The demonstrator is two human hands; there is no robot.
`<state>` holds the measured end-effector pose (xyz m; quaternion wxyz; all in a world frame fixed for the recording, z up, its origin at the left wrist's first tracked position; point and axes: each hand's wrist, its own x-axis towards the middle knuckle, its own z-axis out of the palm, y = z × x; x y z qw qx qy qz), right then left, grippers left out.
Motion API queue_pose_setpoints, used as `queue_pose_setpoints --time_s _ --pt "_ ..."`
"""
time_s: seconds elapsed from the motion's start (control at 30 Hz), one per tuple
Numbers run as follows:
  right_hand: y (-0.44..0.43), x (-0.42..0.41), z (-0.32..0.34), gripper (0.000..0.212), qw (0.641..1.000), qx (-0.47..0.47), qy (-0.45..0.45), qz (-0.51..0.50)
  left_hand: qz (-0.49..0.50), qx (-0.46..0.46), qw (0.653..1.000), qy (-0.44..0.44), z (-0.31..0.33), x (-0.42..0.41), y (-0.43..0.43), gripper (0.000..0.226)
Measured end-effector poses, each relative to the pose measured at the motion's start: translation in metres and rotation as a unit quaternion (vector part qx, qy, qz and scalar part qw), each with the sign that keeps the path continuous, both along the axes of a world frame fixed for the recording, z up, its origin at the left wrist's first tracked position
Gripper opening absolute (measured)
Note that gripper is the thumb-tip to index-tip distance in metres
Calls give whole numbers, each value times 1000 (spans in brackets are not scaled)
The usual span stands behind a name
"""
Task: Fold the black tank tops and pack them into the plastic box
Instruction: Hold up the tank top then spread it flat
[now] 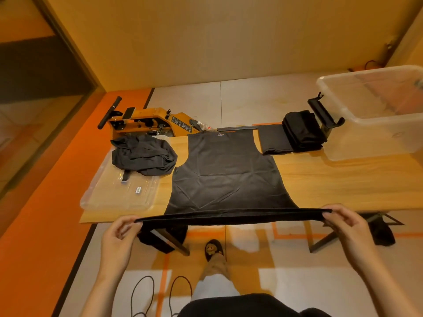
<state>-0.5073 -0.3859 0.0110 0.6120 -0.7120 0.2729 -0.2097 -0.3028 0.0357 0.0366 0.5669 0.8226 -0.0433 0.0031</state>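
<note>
- Wooden counter [343,179] in front of me, one black tank top [226,175] spread flat at its middle
- My left hand [119,234] and right hand [343,223] pinch its hem corners, fingers [336,213] curled on the cloth, past the near edge
- Folded tank tops [299,131] lie beside the plastic box [366,145], far right

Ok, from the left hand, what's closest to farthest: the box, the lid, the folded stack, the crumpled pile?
1. Lid, just beyond the left hand, table's left.
2. Crumpled pile, at the lid's far end.
3. Folded stack, far side, toward the right.
4. Box, at the right end.
</note>
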Motion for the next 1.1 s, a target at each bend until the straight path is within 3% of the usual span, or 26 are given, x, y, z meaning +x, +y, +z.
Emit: queue_pose_setpoints --time_s 0.2,0.33,0.43,0.5,0.6,0.7,0.8,0.9,1.03,1.1 --pt "10 -9 1 68 1000 5 -1 1 -9 5 1000 -9 -5 -11 8 17" --pt "19 -4 15 7 1000 23 -5 12 -1 3 1000 -2 -8 -11 14 16" --pt "21 -7 17 11 1000 15 2 21 -1 -7 1000 9 -9 -15 16 15" --pt "21 -10 17 33 1000 17 -7 23 -8 -3 1000 8 -10 -17 16 14" --pt "22 -13 18 12 1000 23 -3 13 -22 9 1000 0 -10 -17 16 13" --pt "22 -14 14 52 1000 12 -4 19 -30 2 1000 9 -12 -15 19 17" --pt "23 -11 13 62 999 29 -1 18 -31 -4 999 19 -16 -11 23 19" --pt "26 -3 16 59 999 29 -1 18 -17 -5 1000 24 -17 -3 21 20" --pt "27 17 19 7 999 38 6 4 -10 -13 999 32 -15 11 12 12" --pt "25 28 20 7 999 34 17 -10 -12 -15 999 36 -12 22 6 10"
